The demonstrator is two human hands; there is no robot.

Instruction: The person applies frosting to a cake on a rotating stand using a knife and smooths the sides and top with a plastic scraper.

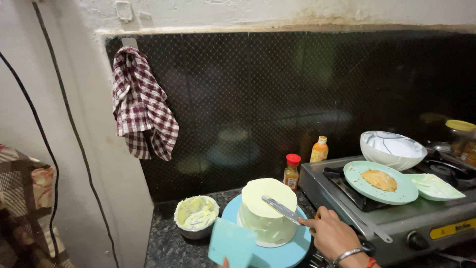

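A small round cake [267, 211] coated in pale yellow cream stands on a light blue turntable [292, 248]. My right hand [334, 237] grips a metal spatula [280, 208], whose blade lies flat across the cake's top. A light blue scraper card [231, 243] stands upright against the cake's left side. My left hand [225, 263] holds it from below; only a fingertip shows at the frame's bottom edge. A bowl of yellow cream [196, 216] sits left of the turntable.
A gas stove [396, 218] at right carries a green plate with a flat brown piece [379, 181], a second green plate [435, 187] and a white bowl [391, 149]. Two small bottles [291, 171] stand by the dark backsplash. A checked cloth [141, 106] hangs at left.
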